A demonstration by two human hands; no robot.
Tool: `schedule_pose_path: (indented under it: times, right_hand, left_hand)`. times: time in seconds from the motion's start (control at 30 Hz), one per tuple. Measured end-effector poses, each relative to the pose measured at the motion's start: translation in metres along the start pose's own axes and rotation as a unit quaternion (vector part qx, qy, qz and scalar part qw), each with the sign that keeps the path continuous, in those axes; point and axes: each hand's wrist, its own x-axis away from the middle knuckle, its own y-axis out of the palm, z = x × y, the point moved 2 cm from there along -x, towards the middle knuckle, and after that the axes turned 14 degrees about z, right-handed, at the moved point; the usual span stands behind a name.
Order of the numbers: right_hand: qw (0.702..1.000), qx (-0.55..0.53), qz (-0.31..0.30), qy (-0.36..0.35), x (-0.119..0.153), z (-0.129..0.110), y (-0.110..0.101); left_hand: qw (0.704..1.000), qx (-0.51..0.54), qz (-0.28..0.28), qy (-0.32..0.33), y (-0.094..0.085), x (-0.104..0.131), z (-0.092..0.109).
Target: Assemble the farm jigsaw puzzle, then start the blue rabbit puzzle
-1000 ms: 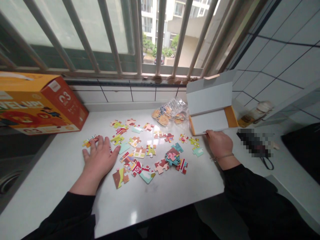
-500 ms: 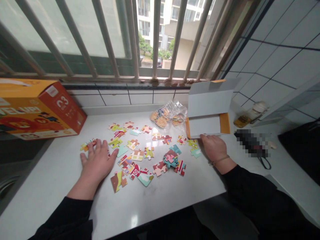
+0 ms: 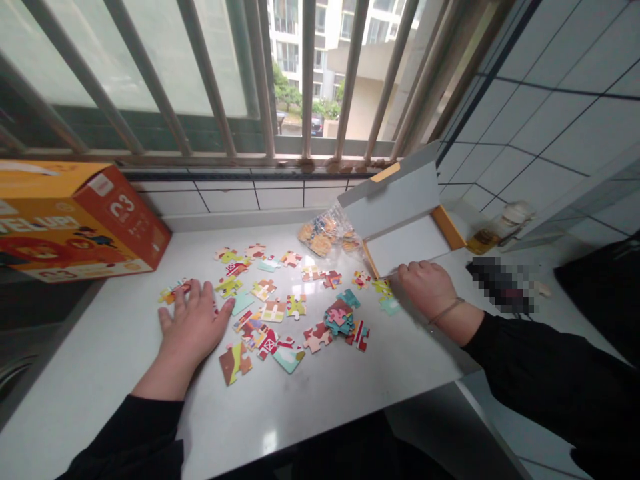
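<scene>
My left hand [image 3: 193, 323] lies flat with spread fingers on the counter, over a few puzzle pieces at the left. My right hand [image 3: 427, 290] is closed at the front edge of the open orange and grey box [image 3: 407, 243], its fingers gripping that edge. The box stands tilted, with its lid raised toward the window. Loose puzzle pieces [image 3: 273, 310] are spread between my hands, and a small pile of pieces [image 3: 339, 317] sits right of the middle. A clear plastic bag of pieces [image 3: 323, 230] touches the box's left side.
A large orange carton [image 3: 80, 223] stands at the left back by a sink edge. Behind the counter [image 3: 310, 413] is a barred window. A bottle with yellow liquid [image 3: 485, 239] and a blurred dark object [image 3: 500, 285] lie to the right.
The box has turned, its lid swinging left toward the bag. My right hand has closed more tightly at its edge, with the forearm further out to the right. My left hand has stayed in place.
</scene>
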Motion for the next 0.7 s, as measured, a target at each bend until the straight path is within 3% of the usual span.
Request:
schedule_pose_path:
  times: [0.23, 0.4, 0.53, 0.63, 0.7]
  right_hand:
    - [0.999, 0.013, -0.015, 0.045, -0.007, 0.04, 0.009]
    - [0.994, -0.024, -0.04, 0.102, -0.012, 0.079, 0.041]
    - [0.983, -0.093, -0.053, 0.148, -0.019, 0.096, 0.07]
    - [0.977, -0.125, -0.028, 0.169, -0.025, 0.104, 0.083]
    - [0.97, -0.162, 0.023, 0.179, -0.027, 0.107, 0.082]
  left_hand:
    - [1.0, 0.001, -0.002, -0.004, 0.001, 0.001, 0.0]
    - [1.0, -0.004, -0.009, -0.003, -0.002, 0.001, 0.001]
    - [1.0, 0.006, -0.011, -0.005, -0.001, 0.002, 0.001]
    - [1.0, 0.017, -0.007, -0.008, 0.001, 0.003, 0.0]
    - [1.0, 0.018, -0.01, -0.007, 0.001, 0.003, 0.0]
